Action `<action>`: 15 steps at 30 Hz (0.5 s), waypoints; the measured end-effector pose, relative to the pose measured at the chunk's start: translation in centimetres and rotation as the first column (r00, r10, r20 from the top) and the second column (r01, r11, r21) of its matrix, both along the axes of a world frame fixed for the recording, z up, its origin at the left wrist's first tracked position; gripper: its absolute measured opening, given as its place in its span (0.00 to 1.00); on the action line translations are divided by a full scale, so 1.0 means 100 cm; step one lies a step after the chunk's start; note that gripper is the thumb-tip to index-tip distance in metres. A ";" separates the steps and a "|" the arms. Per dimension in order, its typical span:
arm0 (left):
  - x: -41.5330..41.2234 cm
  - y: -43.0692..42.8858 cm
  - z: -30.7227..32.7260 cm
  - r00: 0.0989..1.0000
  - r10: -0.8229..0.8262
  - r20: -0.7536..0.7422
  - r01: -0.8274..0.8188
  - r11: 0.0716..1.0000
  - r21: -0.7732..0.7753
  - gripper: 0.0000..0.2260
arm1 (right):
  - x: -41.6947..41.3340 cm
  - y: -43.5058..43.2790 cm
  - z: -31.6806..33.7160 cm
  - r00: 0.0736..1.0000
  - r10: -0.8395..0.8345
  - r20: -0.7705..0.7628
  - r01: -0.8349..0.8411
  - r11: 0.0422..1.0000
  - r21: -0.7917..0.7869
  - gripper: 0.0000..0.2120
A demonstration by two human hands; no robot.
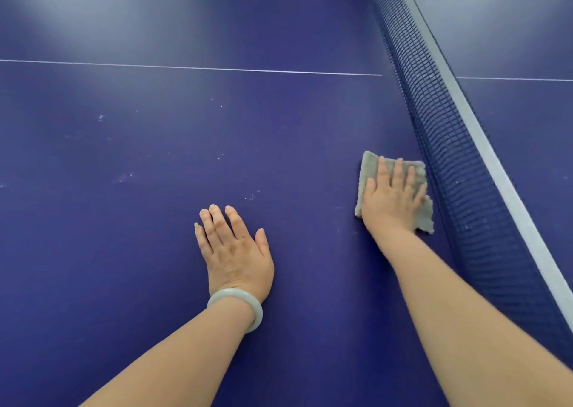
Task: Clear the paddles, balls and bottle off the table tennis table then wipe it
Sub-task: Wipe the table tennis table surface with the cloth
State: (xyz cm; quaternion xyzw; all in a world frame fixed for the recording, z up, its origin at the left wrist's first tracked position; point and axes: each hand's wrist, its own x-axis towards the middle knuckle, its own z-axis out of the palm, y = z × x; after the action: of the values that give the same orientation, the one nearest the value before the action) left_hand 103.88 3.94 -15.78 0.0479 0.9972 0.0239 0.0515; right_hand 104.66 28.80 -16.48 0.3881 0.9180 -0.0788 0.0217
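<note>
The blue table tennis table (155,158) fills the view. My right hand (392,197) presses flat, fingers straight, on a grey cloth (369,166) that lies on the table right beside the net. My left hand (235,251) rests flat on the bare table surface, fingers spread, with a pale bangle on its wrist. No paddles, balls or bottle are in view.
The dark blue net (440,133) with a white top band runs from the top middle to the lower right edge. A thin white centre line (186,67) crosses the table. Small pale specks dot the surface between the line and my hands.
</note>
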 end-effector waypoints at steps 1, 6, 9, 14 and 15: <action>0.001 -0.001 0.000 1.000 -0.001 0.002 0.001 1.000 0.004 0.31 | 0.006 -0.018 -0.002 1.000 -0.003 -0.016 0.003 1.000 0.008 0.27; -0.001 -0.009 0.005 0.998 -0.038 0.043 0.032 0.990 0.140 0.30 | 0.016 -0.072 -0.006 0.980 0.199 -0.004 -0.199 0.979 0.040 0.27; -0.005 -0.034 0.006 0.986 -0.148 0.076 0.123 0.956 0.267 0.28 | 0.017 -0.064 -0.003 0.972 0.236 0.008 -0.236 0.972 -0.001 0.27; 0.040 -0.089 0.005 0.912 -0.407 0.037 0.401 0.909 0.113 0.31 | 0.024 -0.062 0.002 0.961 0.277 0.023 -0.276 0.961 -0.020 0.27; 0.048 -0.093 0.004 0.904 -0.426 0.037 0.422 0.903 0.087 0.32 | 0.033 -0.059 0.003 0.966 0.257 0.026 -0.256 0.966 -0.033 0.27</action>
State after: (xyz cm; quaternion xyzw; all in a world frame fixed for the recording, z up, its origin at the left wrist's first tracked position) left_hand 108.65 -5.39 -15.34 0.2647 0.9595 0.0519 0.0811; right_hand 107.91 22.93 -16.22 0.2669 0.9588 -0.0828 0.0513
